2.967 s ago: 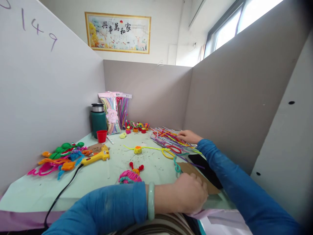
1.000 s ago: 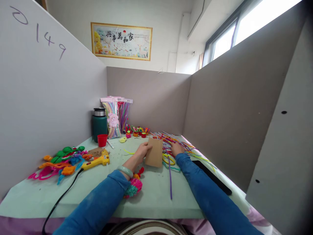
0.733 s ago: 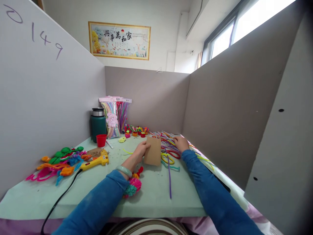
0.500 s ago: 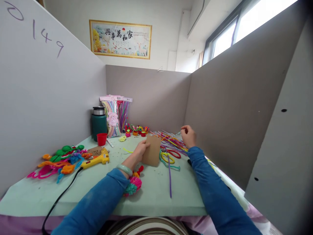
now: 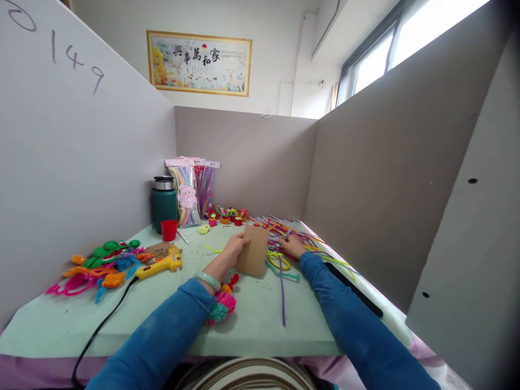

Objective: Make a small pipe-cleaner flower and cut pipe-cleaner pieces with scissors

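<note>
My left hand (image 5: 233, 249) grips a flat brown piece of cardboard (image 5: 253, 252) by its left edge, holding it upright over the table. My right hand (image 5: 293, 246) is lowered among a loose pile of coloured pipe cleaners (image 5: 280, 222), its fingers drawn together; what lies between them is too small to make out. Beneath that hand are a yellow pipe-cleaner loop (image 5: 280, 266) and a teal strand (image 5: 289, 277). One purple pipe cleaner (image 5: 282, 300) stretches toward the front edge. A pink and teal pipe-cleaner bundle (image 5: 226, 307) lies by my left wrist.
On the left lie a yellow glue gun (image 5: 160, 266) with a black cord and a heap of pipe-cleaner shapes (image 5: 109, 262). Behind them stand a red cup (image 5: 169, 231), a green flask (image 5: 164, 208) and bagged pipe cleaners (image 5: 184, 189). A black strip (image 5: 357, 292) lies right; partitions enclose the table.
My right hand has come down and leftward from above the table into the pipe-cleaner pile, uncovering the black strip. My left hand and the cardboard have hardly moved.
</note>
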Demonstrator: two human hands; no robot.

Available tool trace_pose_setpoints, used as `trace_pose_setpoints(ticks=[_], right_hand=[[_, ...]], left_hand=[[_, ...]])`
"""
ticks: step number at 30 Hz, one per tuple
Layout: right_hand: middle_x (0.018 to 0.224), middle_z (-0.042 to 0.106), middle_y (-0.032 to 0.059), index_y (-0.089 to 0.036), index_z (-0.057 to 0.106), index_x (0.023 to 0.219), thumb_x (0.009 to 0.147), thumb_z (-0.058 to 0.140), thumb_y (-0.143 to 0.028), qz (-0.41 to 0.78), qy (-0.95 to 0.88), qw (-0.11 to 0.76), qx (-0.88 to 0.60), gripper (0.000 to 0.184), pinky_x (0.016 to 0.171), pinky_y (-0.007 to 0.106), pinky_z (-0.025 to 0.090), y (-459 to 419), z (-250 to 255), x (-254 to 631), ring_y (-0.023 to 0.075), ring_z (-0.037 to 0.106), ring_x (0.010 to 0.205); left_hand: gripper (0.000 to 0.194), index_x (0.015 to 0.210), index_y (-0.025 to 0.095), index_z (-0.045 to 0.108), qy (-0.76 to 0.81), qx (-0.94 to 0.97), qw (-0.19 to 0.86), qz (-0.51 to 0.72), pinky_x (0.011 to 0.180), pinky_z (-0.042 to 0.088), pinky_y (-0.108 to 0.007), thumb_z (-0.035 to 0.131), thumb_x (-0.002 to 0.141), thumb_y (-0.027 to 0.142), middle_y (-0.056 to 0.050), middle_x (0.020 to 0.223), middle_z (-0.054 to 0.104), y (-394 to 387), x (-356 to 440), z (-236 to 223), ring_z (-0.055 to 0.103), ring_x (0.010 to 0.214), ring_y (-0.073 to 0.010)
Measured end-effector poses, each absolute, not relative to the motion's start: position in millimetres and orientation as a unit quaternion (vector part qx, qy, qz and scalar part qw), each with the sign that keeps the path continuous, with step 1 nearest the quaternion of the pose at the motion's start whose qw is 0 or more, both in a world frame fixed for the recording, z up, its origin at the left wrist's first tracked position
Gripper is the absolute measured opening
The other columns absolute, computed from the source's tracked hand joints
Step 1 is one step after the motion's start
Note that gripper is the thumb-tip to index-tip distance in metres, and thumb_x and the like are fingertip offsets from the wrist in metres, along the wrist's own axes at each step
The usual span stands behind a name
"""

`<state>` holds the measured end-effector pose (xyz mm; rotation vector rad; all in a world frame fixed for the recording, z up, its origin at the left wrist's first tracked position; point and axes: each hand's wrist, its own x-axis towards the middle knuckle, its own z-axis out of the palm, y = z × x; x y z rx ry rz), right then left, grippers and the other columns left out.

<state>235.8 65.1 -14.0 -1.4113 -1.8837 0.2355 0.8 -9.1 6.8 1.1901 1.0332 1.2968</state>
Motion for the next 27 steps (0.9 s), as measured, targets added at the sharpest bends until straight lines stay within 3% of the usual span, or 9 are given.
trace_pose_setpoints(ticks=[3,5,7,8,11,18,22,27], right_hand=[[0.061,0.063,0.0058,-0.018,0.059,0.058,0.074,0.055,-0.036,0.083,-0.725,0.394,-0.559,0.024,0.063,0.027,0.039,55,-7,224,0.0183,0.056,0.063],[0.055,0.058,0.0028,-0.019,0.058,0.062,0.079,0.049,-0.04,0.114,-0.685,0.506,-0.511,0.029,0.058,0.026,0.039,45,9,215,0.0161,0.053,0.056],[0.053,0.053,-0.0002,-0.019,0.057,0.071,0.082,0.044,-0.047,0.215,-0.619,0.623,-0.428,0.034,0.048,0.025,0.035,33,25,203,0.0129,0.045,0.045],[0.054,0.053,-0.0011,-0.019,0.057,0.075,0.082,0.043,-0.051,0.277,-0.607,0.64,-0.38,0.036,0.044,0.024,0.033,27,30,195,0.0117,0.042,0.042],[0.053,0.052,-0.003,-0.018,0.057,0.076,0.08,0.05,-0.051,0.363,-0.625,0.618,-0.309,0.034,0.041,0.023,0.03,10,30,171,0.0095,0.041,0.04],[0.053,0.052,-0.0046,-0.018,0.055,0.077,0.081,0.051,-0.049,0.367,-0.685,0.548,-0.31,0.032,0.042,0.022,0.032,-5,-2,143,0.0082,0.042,0.04],[0.053,0.053,-0.0059,-0.02,0.05,0.078,0.08,0.054,-0.046,0.377,-0.667,0.569,-0.298,0.026,0.041,0.021,0.031,-9,3,141,0.008,0.041,0.038],[0.057,0.056,-0.0046,-0.02,0.05,0.078,0.08,0.057,-0.045,0.331,-0.654,0.618,-0.284,0.026,0.042,0.022,0.033,-9,15,147,0.0082,0.043,0.041]], left_hand=[[0.021,0.088,0.013,0.062,0.442,0.492,0.528,0.533,0.068,0.049,-0.035,0.061,0.067,0.019,-0.01,0.082,0.069,-11,1,7,0.064,0.072,-0.0225],[0.022,0.088,0.013,0.062,0.438,0.494,0.534,0.528,0.067,0.048,-0.033,0.06,0.067,0.018,-0.01,0.083,0.069,-11,1,7,0.063,0.072,-0.0217],[0.024,0.088,0.013,0.06,0.436,0.499,0.531,0.528,0.064,0.047,-0.031,0.059,0.065,0.016,-0.009,0.083,0.068,-11,1,7,0.063,0.072,-0.0209],[0.025,0.088,0.013,0.06,0.437,0.502,0.526,0.529,0.063,0.047,-0.03,0.059,0.063,0.014,-0.008,0.082,0.068,-11,1,7,0.062,0.072,-0.0204],[0.032,0.088,0.014,0.057,0.429,0.512,0.525,0.528,0.061,0.046,-0.028,0.057,0.056,0.009,-0.006,0.078,0.067,-10,2,5,0.062,0.069,-0.0192],[0.03,0.083,0.014,0.056,0.348,0.538,0.57,0.515,0.059,0.045,-0.028,0.055,0.054,0.009,-0.003,0.067,0.063,-9,2,-2,0.059,0.058,-0.0163],[0.028,0.085,0.016,0.056,0.322,0.54,0.594,0.501,0.063,0.047,-0.03,0.06,0.057,0.009,-0.004,0.07,0.065,-14,4,0,0.06,0.06,-0.0173],[0.041,0.099,0.017,0.056,0.319,0.538,0.605,0.493,0.073,0.048,-0.036,0.064,0.059,0.008,-0.007,0.083,0.068,-19,6,5,0.063,0.072,-0.0218]])
